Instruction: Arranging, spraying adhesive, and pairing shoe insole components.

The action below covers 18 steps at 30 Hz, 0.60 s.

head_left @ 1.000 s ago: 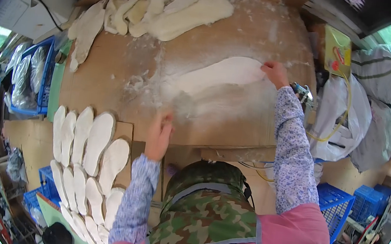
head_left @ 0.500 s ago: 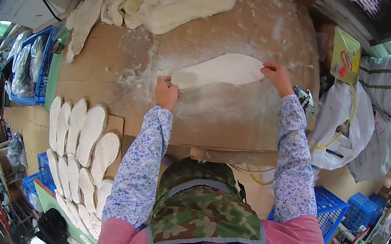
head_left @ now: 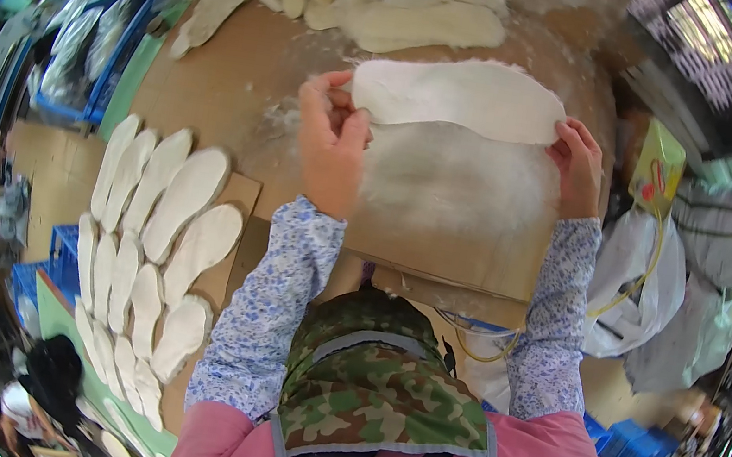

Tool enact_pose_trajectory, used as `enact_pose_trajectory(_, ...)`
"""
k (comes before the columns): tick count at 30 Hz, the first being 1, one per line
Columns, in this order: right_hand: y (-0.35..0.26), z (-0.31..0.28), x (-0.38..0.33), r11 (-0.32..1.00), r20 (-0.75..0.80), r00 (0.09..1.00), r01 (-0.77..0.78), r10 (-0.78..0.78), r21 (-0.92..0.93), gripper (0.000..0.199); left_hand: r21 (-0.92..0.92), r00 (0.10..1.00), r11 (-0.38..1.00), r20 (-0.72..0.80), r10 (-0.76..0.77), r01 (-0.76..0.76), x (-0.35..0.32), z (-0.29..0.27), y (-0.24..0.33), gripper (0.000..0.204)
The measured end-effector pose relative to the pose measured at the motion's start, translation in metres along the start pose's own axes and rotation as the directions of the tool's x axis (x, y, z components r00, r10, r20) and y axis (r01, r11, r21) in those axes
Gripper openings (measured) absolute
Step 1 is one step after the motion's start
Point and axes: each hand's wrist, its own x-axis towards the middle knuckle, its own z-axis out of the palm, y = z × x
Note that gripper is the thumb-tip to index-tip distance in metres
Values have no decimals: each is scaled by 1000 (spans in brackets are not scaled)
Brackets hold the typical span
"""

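A white, foot-shaped insole (head_left: 459, 97) with a fuzzy far edge is held lengthwise between my hands above the cardboard-covered table (head_left: 447, 254). My left hand (head_left: 333, 144) has its fingers curled at the insole's left end, thumb near the lower edge. At the other end, my right hand (head_left: 580, 170) pinches the rim between thumb and fingers. Under the insole, a whitish patch of dust or fluff (head_left: 447, 184) covers the cardboard. Fleecy cream insole pieces (head_left: 427, 27) lie in a loose pile along the far side.
Rows of white insoles (head_left: 187, 203) overlap on a board at the left. Beyond them stands a blue crate (head_left: 119, 54) holding plastic-wrapped items. A yellow container (head_left: 658, 167) with a yellow hose and white plastic bags (head_left: 629, 284) are at the right, above blue crates (head_left: 638, 454).
Both hands have lifted the insole, with its left end raised so that it lies more level across the view. The view has shifted, and the surroundings appear turned.
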Motion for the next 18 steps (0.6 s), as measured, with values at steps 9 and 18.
enact_pose_trajectory(9, 50, 184, -147, 976, 635, 744, -200, 208, -85, 11, 50, 858, 972, -482, -177, 229, -177, -284, 47, 38)
enact_pose_trajectory(18, 191, 401, -419, 784, 807, -68, -205, 586, -586, 13, -10, 175, 920, -981, -86, 392, -538, -461, 63, 34)
